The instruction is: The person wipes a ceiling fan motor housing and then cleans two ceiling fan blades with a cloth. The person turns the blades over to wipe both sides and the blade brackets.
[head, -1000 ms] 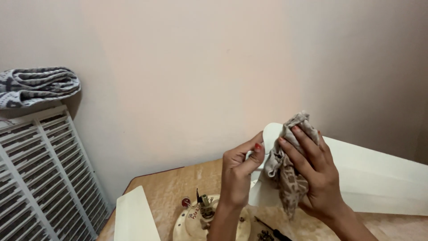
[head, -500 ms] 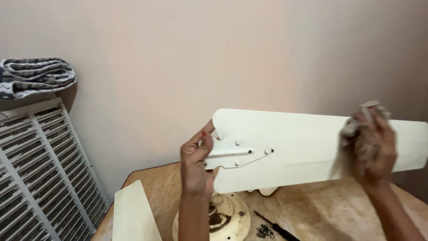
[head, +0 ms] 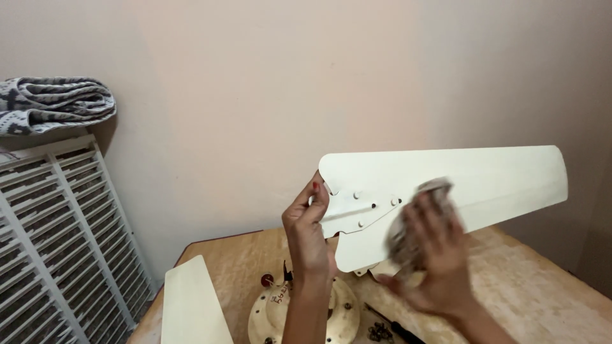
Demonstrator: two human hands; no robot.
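The left hand [head: 310,232] pinches the bracket end of the long cream fan blade [head: 459,185], held above the round motor housing [head: 299,312], so the right hand [head: 427,261], clutching a crumpled patterned rag [head: 414,223], should wipe with firm, even strokes.

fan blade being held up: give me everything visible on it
The fan blade is cream, flat and long, smooth-looking, widening toward its rounded far end. A matching bracket with round fastener heads is fixed at its narrow end. It is held in the air above the table, long edge roughly level. The left hand pinches the bracket end; the right hand presses a patterned cloth against its face.
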